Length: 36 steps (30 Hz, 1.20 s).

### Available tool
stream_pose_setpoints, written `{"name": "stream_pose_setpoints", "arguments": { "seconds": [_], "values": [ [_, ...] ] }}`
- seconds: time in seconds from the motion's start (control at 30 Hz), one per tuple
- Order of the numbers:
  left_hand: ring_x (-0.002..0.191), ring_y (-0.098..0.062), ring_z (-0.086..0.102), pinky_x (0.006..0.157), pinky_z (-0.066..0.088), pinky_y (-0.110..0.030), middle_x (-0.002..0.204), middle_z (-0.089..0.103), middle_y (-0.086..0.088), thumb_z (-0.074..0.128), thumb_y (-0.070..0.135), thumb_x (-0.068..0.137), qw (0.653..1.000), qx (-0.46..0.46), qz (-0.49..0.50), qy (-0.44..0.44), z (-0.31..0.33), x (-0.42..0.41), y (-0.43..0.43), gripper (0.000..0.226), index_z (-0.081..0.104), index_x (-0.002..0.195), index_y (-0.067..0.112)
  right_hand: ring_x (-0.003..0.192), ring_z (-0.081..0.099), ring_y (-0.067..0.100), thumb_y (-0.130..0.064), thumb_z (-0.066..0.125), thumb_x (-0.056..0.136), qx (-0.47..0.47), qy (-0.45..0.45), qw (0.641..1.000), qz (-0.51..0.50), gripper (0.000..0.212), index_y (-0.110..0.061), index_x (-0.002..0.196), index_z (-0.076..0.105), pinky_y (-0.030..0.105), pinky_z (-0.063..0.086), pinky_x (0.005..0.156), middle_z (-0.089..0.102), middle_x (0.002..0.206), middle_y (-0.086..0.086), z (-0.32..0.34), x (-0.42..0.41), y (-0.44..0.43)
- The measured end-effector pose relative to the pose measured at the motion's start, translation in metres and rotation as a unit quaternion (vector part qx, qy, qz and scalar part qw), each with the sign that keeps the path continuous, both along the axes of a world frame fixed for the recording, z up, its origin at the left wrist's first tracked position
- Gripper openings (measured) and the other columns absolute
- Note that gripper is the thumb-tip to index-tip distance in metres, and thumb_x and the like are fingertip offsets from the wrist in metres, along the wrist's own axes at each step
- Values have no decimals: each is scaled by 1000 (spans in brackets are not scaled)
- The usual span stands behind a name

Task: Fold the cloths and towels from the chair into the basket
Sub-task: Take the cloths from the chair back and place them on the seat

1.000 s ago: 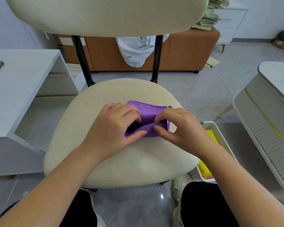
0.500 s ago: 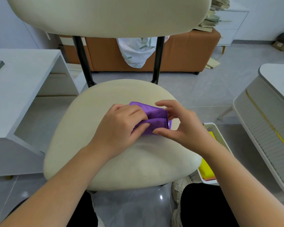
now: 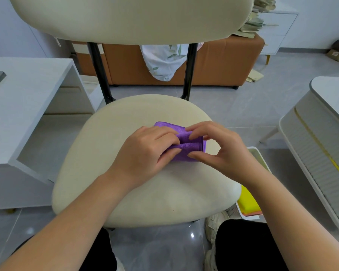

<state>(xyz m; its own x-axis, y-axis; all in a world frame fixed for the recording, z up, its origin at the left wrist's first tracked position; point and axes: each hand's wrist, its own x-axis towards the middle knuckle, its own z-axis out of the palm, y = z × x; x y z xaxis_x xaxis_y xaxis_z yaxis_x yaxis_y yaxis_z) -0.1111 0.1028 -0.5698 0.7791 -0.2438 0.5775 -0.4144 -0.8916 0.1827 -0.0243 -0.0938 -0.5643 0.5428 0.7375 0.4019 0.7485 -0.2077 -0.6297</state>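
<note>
Our left hand (image 3: 145, 151) grips the folded purple cloth (image 3: 191, 146) on the chair seat (image 3: 145, 196); our right hand (image 3: 223, 151) pinches its right end between thumb and forefinger.

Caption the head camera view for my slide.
Left hand and right hand hold a folded purple cloth on the chair seat, basket beside it.
</note>
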Motion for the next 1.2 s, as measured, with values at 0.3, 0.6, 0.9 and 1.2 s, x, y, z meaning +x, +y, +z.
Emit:
{"name": "stream_pose_setpoints", "arguments": {
  "seconds": [0.3,0.6,0.9,1.2],
  "values": [
    [85,-25,62,67,47,-39,96,67,-3,58,19,90,999,-44,-12,-4,2,-4,0,15,67,86,7,86,61,14,-29,59,88,96,231,968,-12,25,-28,113,57,27,48,79,65,92,-2,0,-6,3],
    [97,-21,58,86,41,-35,107,66,-4,56,1,80,997,-50,27,-57,5,-3,-6,11,65,84,7,78,64,13,-15,56,87,163,293,942,-29,13,-19,89,68,32,51,73,72,85,-1,1,-13,18],
    [93,-22,59,84,43,-35,103,65,-3,53,15,91,997,-56,21,-42,6,-3,-7,14,64,87,7,77,66,11,-14,58,88,170,283,943,-49,16,-23,90,70,27,53,68,73,86,-1,7,-15,25],
    [76,-20,57,68,44,-34,90,67,-2,49,14,93,994,-97,36,-48,3,-5,-6,16,62,89,6,86,68,30,-17,58,87,141,267,953,-40,16,-22,95,71,42,56,78,73,93,8,3,-18,25]
  ]
}}
